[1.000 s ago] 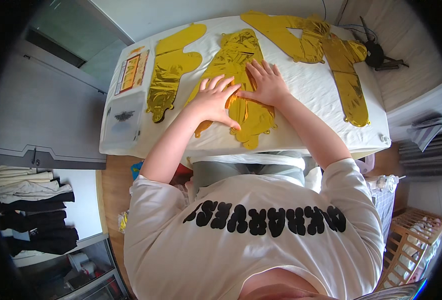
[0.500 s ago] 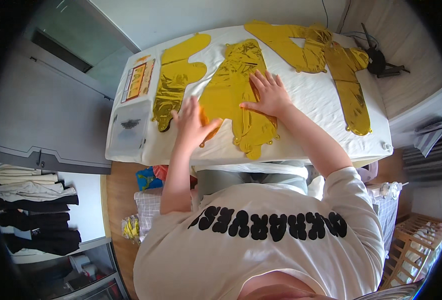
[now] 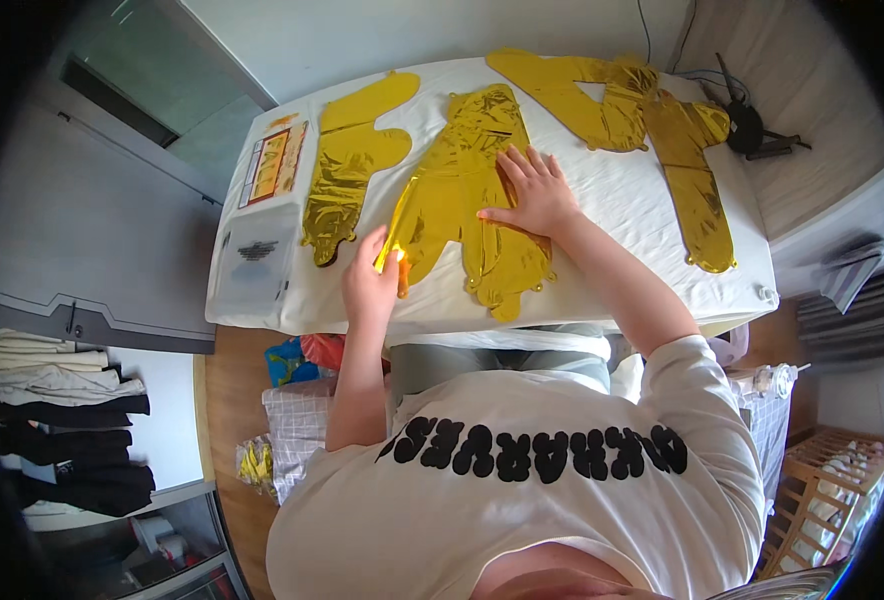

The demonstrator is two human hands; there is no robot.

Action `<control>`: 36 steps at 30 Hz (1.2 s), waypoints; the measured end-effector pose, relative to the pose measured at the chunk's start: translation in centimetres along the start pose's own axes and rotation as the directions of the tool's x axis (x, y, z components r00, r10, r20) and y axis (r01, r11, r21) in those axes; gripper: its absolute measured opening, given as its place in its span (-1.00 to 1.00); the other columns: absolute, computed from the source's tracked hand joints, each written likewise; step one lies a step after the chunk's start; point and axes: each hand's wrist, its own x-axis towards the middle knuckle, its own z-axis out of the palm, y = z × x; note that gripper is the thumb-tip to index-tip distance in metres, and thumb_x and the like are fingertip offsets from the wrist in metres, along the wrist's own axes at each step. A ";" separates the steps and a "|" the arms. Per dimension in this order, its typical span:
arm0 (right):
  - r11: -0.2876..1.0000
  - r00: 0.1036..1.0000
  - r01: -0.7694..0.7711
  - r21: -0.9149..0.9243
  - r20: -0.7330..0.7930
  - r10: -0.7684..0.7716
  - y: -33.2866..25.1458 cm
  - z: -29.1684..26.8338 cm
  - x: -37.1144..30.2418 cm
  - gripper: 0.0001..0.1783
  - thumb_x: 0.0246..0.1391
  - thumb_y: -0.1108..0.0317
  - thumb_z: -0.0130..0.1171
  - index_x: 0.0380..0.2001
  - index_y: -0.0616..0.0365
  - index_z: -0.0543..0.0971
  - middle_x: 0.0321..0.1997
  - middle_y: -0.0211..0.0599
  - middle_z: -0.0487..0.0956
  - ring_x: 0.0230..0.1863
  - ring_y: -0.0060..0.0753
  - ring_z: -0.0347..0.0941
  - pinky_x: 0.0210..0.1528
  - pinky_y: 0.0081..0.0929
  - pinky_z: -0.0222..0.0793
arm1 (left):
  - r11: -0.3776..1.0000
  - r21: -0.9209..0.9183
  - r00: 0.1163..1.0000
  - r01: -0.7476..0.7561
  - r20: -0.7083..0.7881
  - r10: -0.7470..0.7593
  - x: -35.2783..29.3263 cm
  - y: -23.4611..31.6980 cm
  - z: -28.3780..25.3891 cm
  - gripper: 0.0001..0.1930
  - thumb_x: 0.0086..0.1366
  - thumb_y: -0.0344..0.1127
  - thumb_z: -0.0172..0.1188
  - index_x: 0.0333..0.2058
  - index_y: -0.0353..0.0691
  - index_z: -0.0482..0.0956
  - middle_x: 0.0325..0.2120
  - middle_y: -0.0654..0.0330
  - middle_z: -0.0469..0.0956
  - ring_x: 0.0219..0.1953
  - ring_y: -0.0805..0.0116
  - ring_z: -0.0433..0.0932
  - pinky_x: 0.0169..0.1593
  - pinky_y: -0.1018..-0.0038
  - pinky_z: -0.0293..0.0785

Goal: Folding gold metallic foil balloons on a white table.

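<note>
A flat gold foil balloon (image 3: 477,180) with two legs lies in the middle of the white-covered table. My left hand (image 3: 371,282) is closed on the lower part of its left edge, which is lifted and catches the light. My right hand (image 3: 539,196) lies flat on the balloon's right side, fingers spread. Left of it is another uninflated foil balloon (image 3: 360,150), with a curved outline. Beyond my right hand lie a foil balloon with a triangular hole (image 3: 552,85) and a long, hooked foil balloon (image 3: 694,190), their upper parts meeting.
A clear plastic package (image 3: 255,270) with a printed orange card (image 3: 274,165) rests at the table's left end. A black stand (image 3: 747,125) with cables is at the far right corner. A checked bag (image 3: 297,425) sits on the floor, left of my legs.
My left hand has gone from open over the middle balloon's left edge to closed on it, raising that edge. My right hand stays flat in place.
</note>
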 end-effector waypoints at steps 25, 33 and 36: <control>0.998 0.999 0.024 -0.058 0.049 -0.022 1.4 1.3 0.3 -0.14 0.28 -0.11 0.01 0.54 -0.04 0.11 0.66 -0.22 0.02 0.66 0.03 -0.18 0.62 0.11 -0.27 | 0.864 -0.495 0.712 -0.087 0.576 0.402 8.6 12.0 10.2 -0.14 0.38 -0.38 0.30 0.47 -0.26 -0.08 -0.22 0.14 0.62 -0.13 0.36 0.65 0.03 0.40 0.56; 1.000 0.999 0.021 0.014 0.026 -0.021 0.2 0.3 0.3 0.02 0.07 -0.09 0.24 0.55 -0.08 0.10 0.65 -0.21 0.04 0.66 0.00 -0.14 0.63 0.07 -0.26 | 0.904 0.077 0.905 -0.421 -0.025 0.424 8.3 1.9 9.7 -0.40 0.56 -0.26 0.02 0.46 -0.19 0.08 0.34 -0.09 0.29 0.43 -0.03 0.23 0.45 0.13 0.17; 1.000 0.999 0.023 0.006 0.027 -0.024 0.4 0.2 0.1 0.01 0.08 -0.07 0.23 0.55 -0.09 0.10 0.66 -0.21 0.02 0.66 0.00 -0.15 0.63 0.07 -0.26 | 0.942 0.292 0.977 -0.165 0.181 0.115 8.1 0.6 8.6 -0.29 0.57 -0.13 -0.01 0.54 -0.12 -0.11 0.51 -0.15 0.00 0.54 -0.03 0.03 0.52 0.14 -0.01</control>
